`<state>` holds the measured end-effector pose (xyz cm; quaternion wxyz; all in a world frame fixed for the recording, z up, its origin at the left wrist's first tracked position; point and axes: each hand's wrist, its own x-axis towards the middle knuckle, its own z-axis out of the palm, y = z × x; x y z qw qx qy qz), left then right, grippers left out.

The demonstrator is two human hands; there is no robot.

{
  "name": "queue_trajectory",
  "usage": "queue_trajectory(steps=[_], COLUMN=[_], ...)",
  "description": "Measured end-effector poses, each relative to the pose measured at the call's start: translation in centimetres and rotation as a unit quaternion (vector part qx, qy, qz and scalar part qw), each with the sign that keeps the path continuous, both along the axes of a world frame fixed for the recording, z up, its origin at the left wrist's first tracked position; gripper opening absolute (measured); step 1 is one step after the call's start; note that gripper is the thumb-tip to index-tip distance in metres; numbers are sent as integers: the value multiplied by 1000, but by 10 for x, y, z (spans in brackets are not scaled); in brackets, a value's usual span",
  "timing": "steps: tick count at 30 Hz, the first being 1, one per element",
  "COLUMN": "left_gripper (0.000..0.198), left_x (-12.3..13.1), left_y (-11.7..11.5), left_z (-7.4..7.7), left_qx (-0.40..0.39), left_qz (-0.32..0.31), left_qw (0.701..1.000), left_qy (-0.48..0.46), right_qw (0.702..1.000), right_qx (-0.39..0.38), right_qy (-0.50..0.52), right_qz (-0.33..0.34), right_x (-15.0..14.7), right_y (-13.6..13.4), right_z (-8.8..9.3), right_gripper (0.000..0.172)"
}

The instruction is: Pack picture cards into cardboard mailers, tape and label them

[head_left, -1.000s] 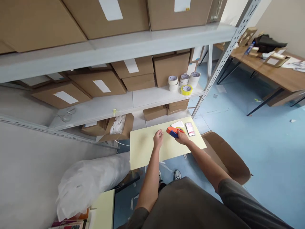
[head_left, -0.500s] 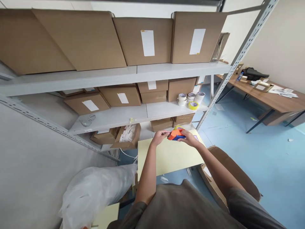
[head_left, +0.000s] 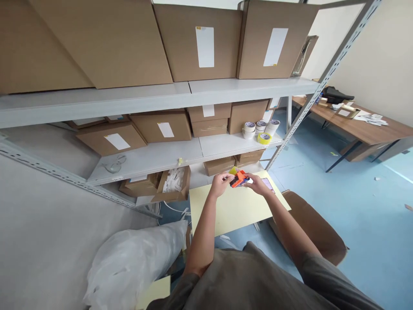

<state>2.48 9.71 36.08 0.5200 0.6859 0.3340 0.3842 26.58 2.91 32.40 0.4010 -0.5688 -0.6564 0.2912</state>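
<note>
Over the pale yellow tabletop (head_left: 238, 213), both hands are at an orange and blue tape dispenser (head_left: 239, 178). A yellow roll of tape (head_left: 233, 171) shows at its far side. My right hand (head_left: 257, 184) is closed around the dispenser's right side. My left hand (head_left: 220, 184) is closed at its left end, by the dark front edge; whether the fingertips pinch the tape's end there is too small to tell. A phone (head_left: 267, 184) with a lit screen lies on the tabletop, just right of my right hand.
Ahead, a grey shelf rack (head_left: 135, 101) bears cardboard boxes (head_left: 206, 43) and several tape rolls (head_left: 263, 137). An open box (head_left: 174, 183) of white scraps sits low left. A stuffed plastic bag (head_left: 135, 258) stands left, a large open carton (head_left: 314, 228) right. Behind is a wooden desk (head_left: 364, 129).
The dispenser has turned in my hands, showing more orange and less blue. More of the phone shows. The camera view has shifted a little, with the upper shelf now higher in the picture.
</note>
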Motion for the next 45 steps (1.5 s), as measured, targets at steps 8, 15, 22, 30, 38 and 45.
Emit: queue_trajectory(steps=[8, 15, 22, 30, 38, 45], left_gripper=[58, 35, 23, 23, 33, 100], left_x=[3, 25, 50, 60, 70, 68], left_y=[20, 22, 15, 3, 6, -5], left_z=[0, 8, 14, 41, 34, 17], left_qx=[-109, 22, 100, 161, 215, 188], left_qz=[-64, -25, 101, 164, 154, 209], left_qw=[992, 999, 983, 962, 950, 939], left_qy=[-10, 30, 116, 149, 168, 196], right_qw=[1000, 1000, 1000, 999, 992, 964], right_qx=[-7, -16, -5, 28, 95, 191], right_qy=[-3, 16, 23, -15, -87, -168], right_qz=[-1, 3, 14, 42, -5, -71], right_x=[10, 40, 54, 80, 95, 100], right_y=[0, 3, 14, 19, 39, 84], right_z=[1, 7, 9, 13, -2, -17], right_gripper=[44, 45, 46, 49, 45, 40])
